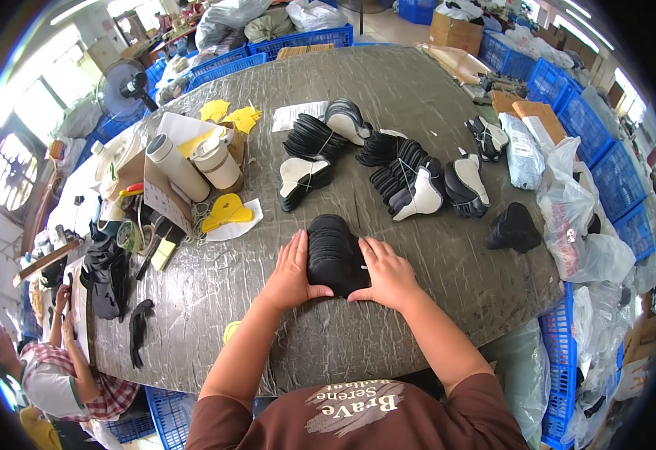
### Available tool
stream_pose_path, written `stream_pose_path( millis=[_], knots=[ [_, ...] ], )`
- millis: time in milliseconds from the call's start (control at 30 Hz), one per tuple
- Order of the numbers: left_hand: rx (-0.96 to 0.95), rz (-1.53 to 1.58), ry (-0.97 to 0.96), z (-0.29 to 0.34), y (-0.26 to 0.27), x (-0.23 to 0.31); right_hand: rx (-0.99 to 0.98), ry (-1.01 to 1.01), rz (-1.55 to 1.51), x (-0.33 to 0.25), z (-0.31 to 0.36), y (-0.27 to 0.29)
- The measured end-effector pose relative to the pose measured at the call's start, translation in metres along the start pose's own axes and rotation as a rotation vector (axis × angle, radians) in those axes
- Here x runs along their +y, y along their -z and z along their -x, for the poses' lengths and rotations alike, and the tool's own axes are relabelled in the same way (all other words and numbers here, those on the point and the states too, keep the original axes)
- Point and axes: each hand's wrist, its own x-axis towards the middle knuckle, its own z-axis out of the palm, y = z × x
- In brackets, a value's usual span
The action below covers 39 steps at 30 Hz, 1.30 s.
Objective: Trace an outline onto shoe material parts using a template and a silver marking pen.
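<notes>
A stack of black, rounded fabric pieces lies fanned out on the dark table in front of me. My left hand presses its left side, fingers stretched along the edge and thumb at the near end. From the other side my right hand clasps the stack the same way, its thumb close to the left one. Beyond them lie several tied bundles of black pieces with pale pieces on their outer faces. A smaller black stack sits to the right, apart from my hands.
Yellow templates, a white cylinder and a jar stand at the left. A plastic-wrapped packet and clear bags lie along the right edge. Blue crates surround the table. Another person works at the lower left.
</notes>
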Motion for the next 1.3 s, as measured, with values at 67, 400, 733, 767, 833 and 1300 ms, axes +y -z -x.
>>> stream_pose_path(
  millis=[67, 400, 733, 767, 833, 1300],
  knots=[
    [0.017, -0.164, -0.007, 0.007, -0.001, 0.007, -0.014, -0.013, 0.044, 0.000, 0.005, 0.004],
    [-0.127, -0.372, -0.060, 0.064, -0.015, 0.040, 0.330, -0.084, -0.460, -0.009, 0.033, 0.011],
    [0.156, -0.365, 0.767, 0.177, 0.062, 0.004, 0.122, -0.091, -0.261, -0.059, 0.097, -0.017],
    [0.118, -0.295, 0.862, 0.184, 0.064, 0.004, 0.119, -0.089, -0.260, -0.060, 0.098, -0.019],
    [0.127, -0.243, 0.879, 0.188, 0.063, 0.009, 0.123, -0.169, -0.277, -0.062, 0.096, -0.021],
    [0.616, 0.852, 0.592, 0.155, 0.053, -0.013, 0.229, -0.177, -0.314, -0.064, 0.089, -0.024]
  ],
)
